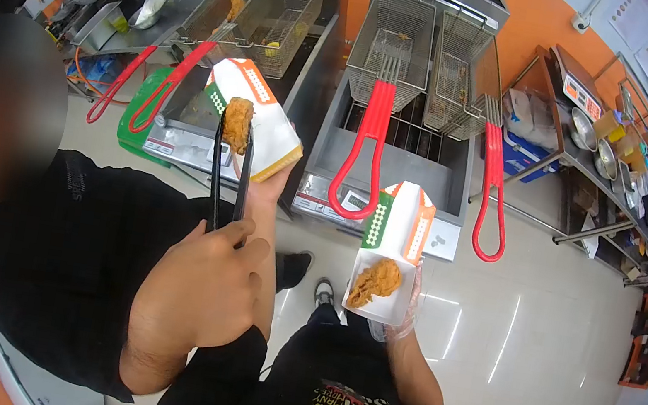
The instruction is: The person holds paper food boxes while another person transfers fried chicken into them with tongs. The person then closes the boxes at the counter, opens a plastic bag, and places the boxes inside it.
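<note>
My left hand (269,186) reaches up and grips a white takeaway box (274,132) with orange and green panels; its fingers are partly behind the box. In front of that box, a co-worker's hand (197,293) holds black tongs (217,178) closed on a piece of fried chicken (237,124). My right hand (408,316), in a clear plastic glove, is wrapped round the side of a second takeaway box (398,222). Its lid stands up, and a browned piece of fried chicken (375,284) lies in its tray.
Two fryers stand ahead, with wire baskets (392,28) above their wells. Red basket handles (365,150) stick out towards me. A co-worker in a black shirt (80,267) stands close at my left. A metal table (569,159) with a scale (579,90) and bowls is at right.
</note>
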{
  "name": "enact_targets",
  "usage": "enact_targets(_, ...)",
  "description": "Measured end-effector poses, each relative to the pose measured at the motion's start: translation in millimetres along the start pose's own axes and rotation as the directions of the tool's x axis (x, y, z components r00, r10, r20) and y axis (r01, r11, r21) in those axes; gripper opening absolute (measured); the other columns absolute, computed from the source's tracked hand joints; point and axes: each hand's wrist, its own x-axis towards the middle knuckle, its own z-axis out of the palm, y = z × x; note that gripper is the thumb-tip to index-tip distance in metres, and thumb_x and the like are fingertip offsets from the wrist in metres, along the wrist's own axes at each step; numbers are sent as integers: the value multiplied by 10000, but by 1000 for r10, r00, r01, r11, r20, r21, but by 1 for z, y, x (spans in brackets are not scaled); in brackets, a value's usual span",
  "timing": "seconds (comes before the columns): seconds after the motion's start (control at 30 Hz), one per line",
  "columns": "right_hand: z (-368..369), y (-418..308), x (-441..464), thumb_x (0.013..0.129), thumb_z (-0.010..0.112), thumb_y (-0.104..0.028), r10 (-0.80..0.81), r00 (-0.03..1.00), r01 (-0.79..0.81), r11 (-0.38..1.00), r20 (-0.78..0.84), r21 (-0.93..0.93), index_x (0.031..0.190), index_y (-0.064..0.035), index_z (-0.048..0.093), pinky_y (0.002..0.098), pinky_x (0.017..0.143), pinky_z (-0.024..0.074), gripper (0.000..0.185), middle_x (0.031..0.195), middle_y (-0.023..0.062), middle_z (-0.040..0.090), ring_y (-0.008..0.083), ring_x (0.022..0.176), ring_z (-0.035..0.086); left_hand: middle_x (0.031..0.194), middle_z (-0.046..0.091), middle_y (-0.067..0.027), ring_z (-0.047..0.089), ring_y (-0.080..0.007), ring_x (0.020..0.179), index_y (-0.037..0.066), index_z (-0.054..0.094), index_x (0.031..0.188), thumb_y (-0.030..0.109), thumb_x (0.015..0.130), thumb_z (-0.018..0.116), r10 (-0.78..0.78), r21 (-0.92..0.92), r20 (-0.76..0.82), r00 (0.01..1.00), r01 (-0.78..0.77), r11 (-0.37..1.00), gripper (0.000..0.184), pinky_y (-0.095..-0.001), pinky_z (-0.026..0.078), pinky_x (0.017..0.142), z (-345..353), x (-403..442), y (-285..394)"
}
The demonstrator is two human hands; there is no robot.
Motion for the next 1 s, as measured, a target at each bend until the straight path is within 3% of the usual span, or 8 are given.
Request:
enact_targets(0.2, -4, -13, -9, 988, 415, -606, -30, 999, 30, 999, 18, 11, 1479, -122, 399, 532, 1027, 487, 690, 1379, 156, 549, 353, 1211, 589, 1375, 557, -139, 528, -386, 1264, 133, 484, 1431, 617, 935, 500, -59, -42, 23, 998, 60, 997, 693, -582, 431, 1014, 3, -5, 0)
enact_targets(0.23, -9, -14, -10, 988, 414, -606, -34, 999, 34, 999, 0, 16, 1479, -122, 399, 533, 1023, 490, 689, 1378, 156, 550, 353, 1207, 592, 1448, 476, -201, 419, -389, 1362, 91, 510, 1407, 495, 914, 587, -98, -170, 127, 987, 119, 978, 642, -600, 373, 1047, 1, -5, 1)
enact_targets(0.3, -22, -16, -8, 989, 412, -606, -39, 999, 39, 999, -32, 22, 1479, -124, 400, 534, 1016, 497, 687, 1375, 157, 551, 354, 1200, 596, 1438, 479, -198, 427, -381, 1357, 73, 492, 1415, 469, 901, 628, -30, -92, 77, 997, 37, 995, 663, -604, 381, 1051, -4, -8, -2)
enact_targets(0.5, -24, -30, -26, 949, 381, -703, 21, 997, -17, 999, -70, 45, 1481, -99, 400, 546, 980, 511, 805, 1365, 170, 557, 372, 1161, 612, 1470, 438, -232, 438, -393, 1348, 107, 432, 1470, 587, 890, 607, -205, -296, 150, 967, 242, 924, 773, -618, 410, 1028, -7, -38, -38)
enact_targets(0.7, -41, -64, -57, 941, 363, -729, 81, 995, -73, 990, -59, 122, 1474, -96, 405, 548, 963, 518, 828, 1344, 191, 561, 396, 1152, 609, 1538, 371, -218, 426, -388, 1368, 81, 374, 1509, 554, 901, 579, -243, -154, 34, 970, 245, 957, 797, -617, 406, 1026, -25, -98, -81)
enact_targets(0.87, -87, -126, -102, 853, 440, -803, 147, 987, -138, 983, -64, 123, 1453, -162, 441, 685, 933, 466, 879, 1313, 171, 576, 397, 1086, 626, 1529, 383, -218, 428, -432, 1358, 161, 381, 1520, 604, 885, 582, -291, 30, -41, 956, 293, 956, 800, -669, 421, 995, -37, -197, -156)
enact_targets(0.9, -105, -145, -120, 962, 371, -685, 139, 984, -162, 960, 115, 229, 1511, -109, 356, 596, 1004, 478, 796, 1415, 201, 509, 402, 1206, 578, 1530, 377, -223, 430, -445, 1352, 160, 373, 1525, 608, 889, 575, -322, 61, -134, 937, 332, 941, 804, -681, 426, 994, -36, -221, -183)
enact_targets(1.0, -108, -213, -182, 869, 443, -784, 82, 995, -93, 966, 53, 239, 1455, -105, 429, 715, 943, 445, 897, 1340, 205, 555, 436, 1113, 609, 1505, 396, -247, 467, -465, 1314, 107, 356, 1521, 632, 914, 516, -589, -34, 1, 808, 589, 807, 818, -707, 418, 996, 10, -280, -287)
